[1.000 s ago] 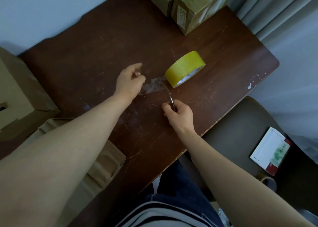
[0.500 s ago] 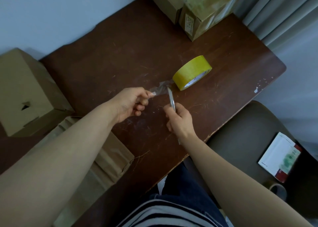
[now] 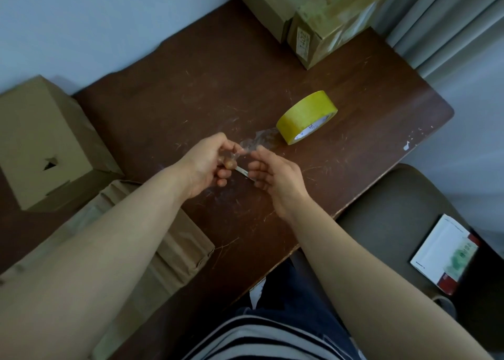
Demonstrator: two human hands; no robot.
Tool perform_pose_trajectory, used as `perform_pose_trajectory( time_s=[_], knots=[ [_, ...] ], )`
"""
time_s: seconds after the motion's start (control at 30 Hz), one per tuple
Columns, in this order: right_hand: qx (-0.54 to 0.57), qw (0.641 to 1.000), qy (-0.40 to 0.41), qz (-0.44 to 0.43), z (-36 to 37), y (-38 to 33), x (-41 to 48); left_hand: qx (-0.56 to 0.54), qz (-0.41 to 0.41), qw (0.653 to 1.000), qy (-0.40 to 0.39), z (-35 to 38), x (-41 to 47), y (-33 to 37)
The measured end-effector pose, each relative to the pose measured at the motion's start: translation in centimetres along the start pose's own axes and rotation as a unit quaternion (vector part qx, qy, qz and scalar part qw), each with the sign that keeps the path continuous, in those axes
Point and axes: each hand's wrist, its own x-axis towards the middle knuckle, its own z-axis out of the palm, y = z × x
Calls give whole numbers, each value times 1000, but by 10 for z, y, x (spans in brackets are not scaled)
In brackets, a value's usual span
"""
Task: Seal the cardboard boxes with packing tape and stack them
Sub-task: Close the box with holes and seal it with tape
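Observation:
A yellow roll of packing tape (image 3: 306,117) stands on edge on the dark wooden table (image 3: 191,87). A crumpled clear tape strip (image 3: 260,139) runs from the roll toward my hands. My left hand (image 3: 210,163) pinches the free end of that strip just above the table. My right hand (image 3: 274,174) is close beside it, fingers curled round a small metal blade (image 3: 244,172) that points toward the left hand. A taped cardboard box (image 3: 335,18) sits at the table's far end with a plain cardboard box (image 3: 267,8) behind it.
A larger cardboard box (image 3: 41,141) stands at the left. Flattened cardboard (image 3: 174,250) lies under my left forearm. A chair (image 3: 390,218) at the right carries a white booklet (image 3: 444,253). Curtains hang at the upper right.
My hands have drawn together and toward me. The left hand still pinches the tape end. The blade has swung from upright beside the strip to lying low between the hands.

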Motion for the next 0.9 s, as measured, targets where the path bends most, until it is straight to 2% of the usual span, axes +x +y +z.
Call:
perform_pose_trajectory(
  time_s=[0.2, 0.4, 0.47, 0.5, 0.53, 0.6, 0.67, 0.7, 0.8, 0.9],
  knots=[
    [-24, 999, -34, 32, 7, -9, 2, -10, 16, 1000, -14, 6, -3, -1],
    [9, 998, 59, 31, 0, -1, 2, -55, -13, 997, 53, -9, 2, -6],
    [-51, 997, 58, 0, -6, 3, 3, -62, -16, 997, 38, -14, 4, -6],
    [-131, 989, 61, -37, -10, 6, 4, -48, -14, 998, 41, -14, 6, -6],
    [-236, 966, 69, -81, -13, 9, 4, -23, -10, 998, 56, -13, 8, -6],
    [-462, 871, 73, -149, -20, 18, 6, 27, 11, 993, 113, -8, 14, -5],
    [-607, 771, 49, -189, -22, 23, 9, 46, 29, 985, 164, -2, 23, -4],
    [-643, 736, 34, -209, -20, 24, 10, 48, 35, 981, 184, 0, 27, -2],
    [-680, 691, 13, -245, -12, 24, 14, 45, 52, 973, 220, 2, 38, 1],
    [-700, 678, 26, -226, -7, 21, 11, 38, 50, 969, 237, 0, 43, 2]
  ],
)
